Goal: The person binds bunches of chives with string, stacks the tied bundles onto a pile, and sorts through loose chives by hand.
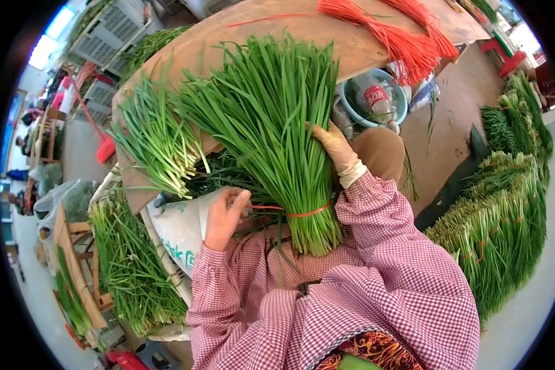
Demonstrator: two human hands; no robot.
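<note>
A large bundle of garlic chives (271, 129) leans from my lap onto the table, its cut ends toward me. A red tie (308, 211) circles it near the cut ends, and one end runs left to my left hand. My left hand (225, 217) is closed on that end, its fingertips pinched. My right hand (336, 150), in a pale glove, is wrapped round the bundle's right side. To the left lies a smaller loose pile of chives (166, 145) with whitish stems. What sits under the bundle is partly hidden.
Red tie strands (388, 37) lie on the wooden table (197, 46). A blue basin (402, 102) with a plastic bottle (378, 102) stands below its edge. Tied bundles (493, 216) line the floor at right. Loose greens (132, 265) and a white sack (182, 225) are at left.
</note>
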